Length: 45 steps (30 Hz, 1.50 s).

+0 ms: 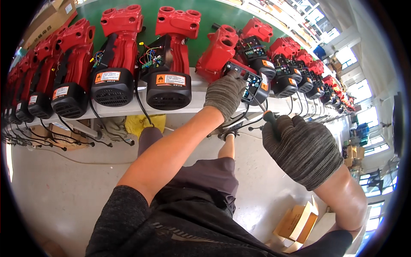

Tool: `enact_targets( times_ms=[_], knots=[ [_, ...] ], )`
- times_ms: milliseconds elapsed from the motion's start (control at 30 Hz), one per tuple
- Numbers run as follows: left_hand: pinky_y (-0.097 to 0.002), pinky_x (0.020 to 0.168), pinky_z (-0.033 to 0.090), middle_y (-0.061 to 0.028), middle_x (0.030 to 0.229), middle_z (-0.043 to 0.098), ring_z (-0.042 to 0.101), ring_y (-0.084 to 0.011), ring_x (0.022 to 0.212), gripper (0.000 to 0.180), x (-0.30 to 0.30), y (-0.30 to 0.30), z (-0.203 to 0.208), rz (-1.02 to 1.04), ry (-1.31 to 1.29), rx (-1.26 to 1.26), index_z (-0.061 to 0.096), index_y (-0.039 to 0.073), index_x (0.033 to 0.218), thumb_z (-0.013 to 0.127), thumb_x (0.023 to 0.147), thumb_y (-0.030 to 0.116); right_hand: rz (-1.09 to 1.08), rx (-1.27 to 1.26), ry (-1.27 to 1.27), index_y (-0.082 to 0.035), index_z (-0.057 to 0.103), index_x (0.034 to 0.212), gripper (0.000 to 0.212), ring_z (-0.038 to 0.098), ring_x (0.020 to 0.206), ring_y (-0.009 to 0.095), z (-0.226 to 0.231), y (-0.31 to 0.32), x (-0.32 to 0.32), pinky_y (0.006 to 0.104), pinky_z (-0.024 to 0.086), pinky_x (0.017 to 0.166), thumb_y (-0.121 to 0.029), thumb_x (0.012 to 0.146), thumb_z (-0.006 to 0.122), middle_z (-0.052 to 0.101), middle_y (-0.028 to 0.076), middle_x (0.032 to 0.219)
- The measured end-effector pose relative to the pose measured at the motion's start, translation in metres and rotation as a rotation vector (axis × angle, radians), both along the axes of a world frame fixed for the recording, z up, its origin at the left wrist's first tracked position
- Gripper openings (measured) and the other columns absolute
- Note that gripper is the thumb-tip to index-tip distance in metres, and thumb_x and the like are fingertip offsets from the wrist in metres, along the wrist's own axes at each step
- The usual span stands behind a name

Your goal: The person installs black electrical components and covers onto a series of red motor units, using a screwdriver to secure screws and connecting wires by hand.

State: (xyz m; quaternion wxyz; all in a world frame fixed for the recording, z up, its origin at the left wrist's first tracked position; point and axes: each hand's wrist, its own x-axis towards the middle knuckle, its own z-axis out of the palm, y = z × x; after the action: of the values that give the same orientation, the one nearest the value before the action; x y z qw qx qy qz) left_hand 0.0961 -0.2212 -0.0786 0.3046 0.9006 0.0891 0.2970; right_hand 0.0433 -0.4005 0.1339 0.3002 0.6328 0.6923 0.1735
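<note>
Your gloved right hand [302, 147] closes around a dark-handled screwdriver [269, 117], its shaft pointing at the open black control box [253, 85] of a red pump [216, 53]. Your gloved left hand [224, 95] curls against the box; you cannot tell whether it pinches anything. This pump sits on the bench [227, 13] between other pumps [177, 25].

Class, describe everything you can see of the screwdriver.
The screwdriver has a dark green, plastic-looking handle with an orange collar and a thin, metallic-looking shaft. The gloved right hand closes around the handle, hiding much of it. It slants, shaft pointing up and leftward in the picture, toward the open black control box on the red pump; whether its tip touches anything is unclear.
</note>
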Motion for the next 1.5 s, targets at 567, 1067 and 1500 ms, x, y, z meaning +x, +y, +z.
enact_targets(
  times_ms=[567,1067,1500],
  knots=[
    [-0.0432,0.088,0.052,-0.012,0.112,0.063,0.064,-0.0318,0.1,0.017,0.014,-0.008,-0.005,-0.036,-0.133,-0.026,0.072,0.008,0.104,0.065,0.093,0.02,-0.438,-0.117,0.041,0.0,0.066,0.088,0.014,0.069,0.067,0.032,0.005,0.026,-0.016,0.0454,0.053,0.059,-0.013,0.087,0.059,0.067,0.018,0.073],
    [-0.0417,0.093,0.052,-0.0122,0.117,0.062,0.062,-0.0313,0.107,0.02,0.003,0.004,0.001,-0.012,0.008,-0.011,0.071,0.007,0.108,0.065,0.093,0.019,-0.536,-0.329,0.014,-0.006,0.068,0.103,0.018,0.068,0.073,0.037,0.009,0.045,-0.015,0.0467,0.054,0.07,-0.017,0.092,0.058,0.066,0.019,0.072],
    [-0.0425,0.088,0.053,-0.0124,0.109,0.066,0.064,-0.0335,0.098,0.016,-0.006,0.011,0.003,0.018,-0.098,-0.048,0.072,0.006,0.101,0.068,0.09,0.017,-0.77,0.432,0.8,-0.002,0.066,0.111,0.025,0.07,0.081,0.032,-0.01,0.009,0.005,0.0412,0.054,0.076,-0.02,0.097,0.059,0.071,0.02,0.089]
  ],
)
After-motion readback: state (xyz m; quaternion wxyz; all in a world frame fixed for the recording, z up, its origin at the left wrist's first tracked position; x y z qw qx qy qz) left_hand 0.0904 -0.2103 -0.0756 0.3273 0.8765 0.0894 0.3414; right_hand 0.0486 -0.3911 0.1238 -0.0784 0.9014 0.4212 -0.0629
